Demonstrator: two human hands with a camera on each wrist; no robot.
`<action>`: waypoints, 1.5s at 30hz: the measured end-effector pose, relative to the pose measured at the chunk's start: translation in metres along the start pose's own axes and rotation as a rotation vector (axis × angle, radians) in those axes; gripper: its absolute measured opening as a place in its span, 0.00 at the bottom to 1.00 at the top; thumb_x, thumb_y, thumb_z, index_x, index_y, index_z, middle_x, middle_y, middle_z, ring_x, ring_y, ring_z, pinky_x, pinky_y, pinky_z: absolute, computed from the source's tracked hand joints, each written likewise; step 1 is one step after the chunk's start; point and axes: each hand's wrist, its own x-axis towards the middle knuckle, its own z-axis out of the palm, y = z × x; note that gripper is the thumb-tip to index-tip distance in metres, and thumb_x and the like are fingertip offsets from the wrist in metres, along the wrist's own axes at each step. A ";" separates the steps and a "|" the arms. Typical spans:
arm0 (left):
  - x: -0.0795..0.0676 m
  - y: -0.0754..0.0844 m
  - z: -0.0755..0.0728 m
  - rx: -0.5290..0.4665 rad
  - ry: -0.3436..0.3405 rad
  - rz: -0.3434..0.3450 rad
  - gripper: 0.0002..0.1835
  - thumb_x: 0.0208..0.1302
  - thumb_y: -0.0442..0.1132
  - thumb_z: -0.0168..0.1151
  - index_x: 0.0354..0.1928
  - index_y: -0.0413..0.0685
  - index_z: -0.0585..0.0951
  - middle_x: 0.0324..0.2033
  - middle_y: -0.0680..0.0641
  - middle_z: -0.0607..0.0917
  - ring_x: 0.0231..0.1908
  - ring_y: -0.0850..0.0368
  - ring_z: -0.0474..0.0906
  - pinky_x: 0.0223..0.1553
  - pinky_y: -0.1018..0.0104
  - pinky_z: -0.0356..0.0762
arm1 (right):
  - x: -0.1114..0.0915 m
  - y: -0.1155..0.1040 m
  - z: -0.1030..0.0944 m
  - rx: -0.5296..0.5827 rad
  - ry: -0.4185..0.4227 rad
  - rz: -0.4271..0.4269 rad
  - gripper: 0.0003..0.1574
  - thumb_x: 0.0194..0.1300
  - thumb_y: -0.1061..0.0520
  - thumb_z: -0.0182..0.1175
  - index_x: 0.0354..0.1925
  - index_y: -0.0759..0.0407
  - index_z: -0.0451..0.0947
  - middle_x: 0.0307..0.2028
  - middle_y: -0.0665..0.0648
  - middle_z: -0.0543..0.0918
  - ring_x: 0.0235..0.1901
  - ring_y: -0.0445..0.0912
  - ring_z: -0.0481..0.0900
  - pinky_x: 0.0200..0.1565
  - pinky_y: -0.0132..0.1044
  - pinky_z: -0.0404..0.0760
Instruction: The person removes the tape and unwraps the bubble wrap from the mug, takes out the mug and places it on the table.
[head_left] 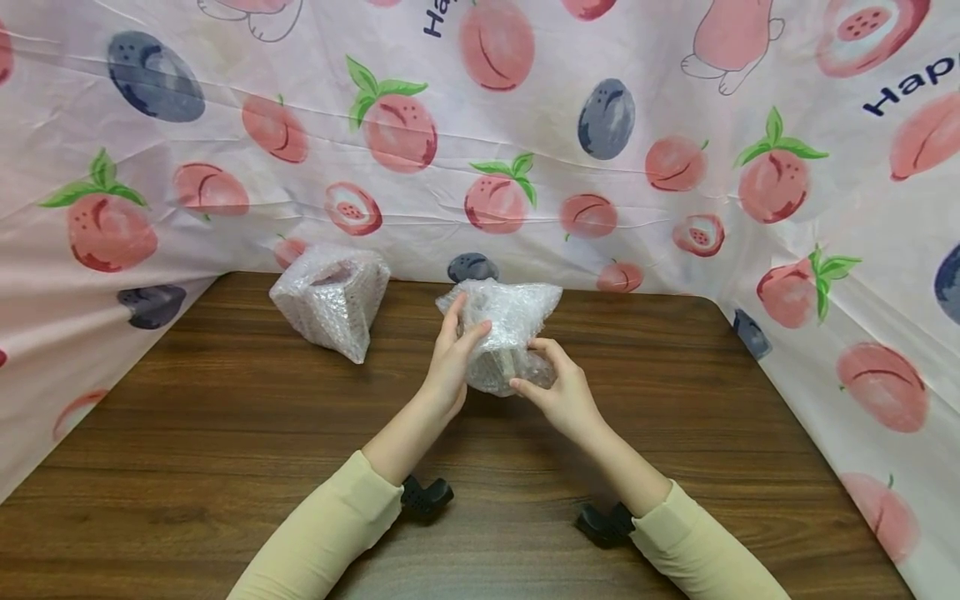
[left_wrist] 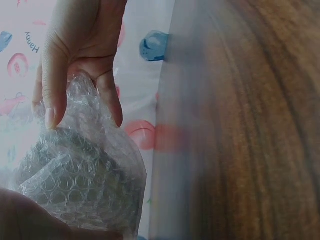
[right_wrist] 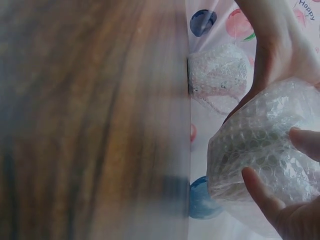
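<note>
We hold a bubble-wrap bundle (head_left: 504, 333) between both hands, just above the middle of the brown wooden table (head_left: 225, 417). Our left hand (head_left: 455, 354) grips its left side, fingers curled up over the wrap and the thumb pressed against the front; in the left wrist view the fingers (left_wrist: 54, 95) and thumb pinch a gathered fold of the wrap (left_wrist: 80, 170). Our right hand (head_left: 558, 387) cups the lower right of the bundle, fingers curled round it; in the right wrist view the fingertips (right_wrist: 260, 192) press into the bubbles of the bundle (right_wrist: 265, 145). Something darker shows faintly through the wrap near the bottom (we cannot tell what it is).

A second bubble-wrap parcel (head_left: 332, 298) lies on the table to the left and farther back, well apart from our hands, near the draped cloth (head_left: 525, 125); it also shows in the right wrist view (right_wrist: 217, 72). The cloth is pale pink, printed with peaches and dark plums, and it encloses the table at the back and on both sides. Both our arms wear pale yellow sleeves (head_left: 330, 525), with a black strap piece (head_left: 424, 497) at each wrist.
</note>
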 end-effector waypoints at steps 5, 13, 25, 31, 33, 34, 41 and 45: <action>-0.002 -0.004 -0.001 0.007 -0.013 -0.001 0.40 0.66 0.46 0.57 0.75 0.60 0.50 0.74 0.51 0.43 0.71 0.51 0.37 0.67 0.42 0.37 | -0.001 0.000 0.000 0.012 0.000 0.034 0.33 0.55 0.62 0.71 0.57 0.62 0.70 0.56 0.64 0.76 0.59 0.57 0.71 0.57 0.54 0.70; 0.000 -0.006 -0.001 0.007 -0.020 -0.019 0.40 0.65 0.46 0.57 0.75 0.60 0.51 0.74 0.51 0.43 0.72 0.50 0.36 0.67 0.43 0.36 | -0.002 0.002 0.000 0.012 -0.001 0.054 0.32 0.55 0.62 0.71 0.56 0.62 0.70 0.55 0.64 0.76 0.59 0.59 0.70 0.57 0.55 0.69; 0.001 -0.012 -0.003 0.000 -0.016 -0.054 0.40 0.65 0.47 0.57 0.75 0.59 0.51 0.74 0.47 0.41 0.72 0.48 0.34 0.67 0.42 0.35 | -0.003 0.004 0.001 0.012 -0.020 0.086 0.31 0.53 0.62 0.72 0.54 0.60 0.71 0.55 0.64 0.77 0.59 0.58 0.71 0.55 0.55 0.71; 0.001 -0.015 -0.004 -0.010 -0.021 -0.078 0.40 0.65 0.47 0.57 0.75 0.59 0.51 0.74 0.46 0.41 0.72 0.49 0.35 0.67 0.43 0.36 | -0.003 0.006 0.002 0.008 -0.016 0.070 0.32 0.52 0.63 0.73 0.53 0.61 0.71 0.52 0.63 0.79 0.56 0.57 0.73 0.53 0.54 0.73; 0.000 -0.015 -0.004 -0.009 -0.023 -0.077 0.40 0.65 0.47 0.57 0.75 0.59 0.50 0.74 0.46 0.41 0.72 0.48 0.34 0.67 0.42 0.36 | -0.003 0.006 0.002 0.004 -0.015 0.069 0.32 0.51 0.63 0.73 0.52 0.61 0.71 0.52 0.63 0.79 0.57 0.57 0.73 0.54 0.55 0.72; 0.001 -0.016 -0.004 -0.009 -0.024 -0.077 0.40 0.65 0.47 0.57 0.75 0.59 0.50 0.74 0.46 0.41 0.72 0.48 0.34 0.67 0.42 0.35 | -0.003 0.007 0.002 0.002 -0.015 0.069 0.31 0.51 0.63 0.73 0.52 0.61 0.71 0.52 0.63 0.79 0.57 0.57 0.73 0.54 0.55 0.71; 0.002 -0.018 -0.006 -0.001 -0.020 -0.067 0.40 0.65 0.46 0.57 0.75 0.56 0.51 0.74 0.46 0.43 0.71 0.48 0.39 0.68 0.46 0.41 | -0.003 0.007 0.003 -0.025 -0.020 0.068 0.31 0.51 0.62 0.74 0.51 0.60 0.71 0.52 0.61 0.79 0.57 0.58 0.73 0.57 0.56 0.68; 0.003 -0.019 -0.009 0.020 -0.026 -0.064 0.39 0.65 0.45 0.57 0.75 0.55 0.51 0.74 0.46 0.45 0.71 0.49 0.41 0.68 0.48 0.43 | -0.004 0.006 0.003 -0.041 -0.030 0.072 0.32 0.51 0.61 0.74 0.52 0.59 0.71 0.52 0.61 0.80 0.55 0.57 0.74 0.55 0.56 0.69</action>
